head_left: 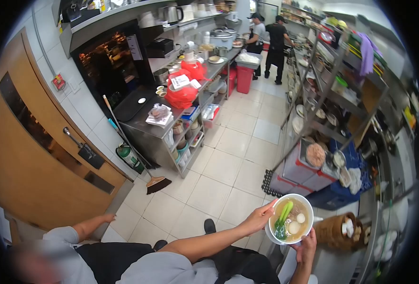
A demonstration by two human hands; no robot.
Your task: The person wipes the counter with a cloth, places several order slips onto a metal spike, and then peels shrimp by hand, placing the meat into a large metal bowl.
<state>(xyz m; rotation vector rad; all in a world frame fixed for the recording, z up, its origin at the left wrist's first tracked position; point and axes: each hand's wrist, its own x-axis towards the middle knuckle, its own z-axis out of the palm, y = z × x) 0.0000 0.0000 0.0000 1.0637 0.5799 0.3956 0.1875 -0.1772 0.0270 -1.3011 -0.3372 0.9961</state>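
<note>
A white bowl (pixel 309 207) of noodle soup is held level at the lower right. In its pale broth lie a green leafy vegetable (pixel 283 220), thin noodles and two round whitish balls (pixel 296 223). My left hand (pixel 261 217) grips the left rim of the bowl, thumb on top. From the right and below, my right hand (pixel 306 245) curls around the near side, and some of its fingers are hidden beneath the bowl. Just right of the bowl stands a round bamboo steamer (pixel 330 233) with small pale items in it.
Beside me at lower left stands a co-worker (pixel 67 236) in grey and black. A broom (pixel 158 183) leans by the steel counter (pixel 148 135), which carries red bags (pixel 181 96). Stacked bins (pixel 300 168) and a metal rack (pixel 323 102) line the right. Two people work far back.
</note>
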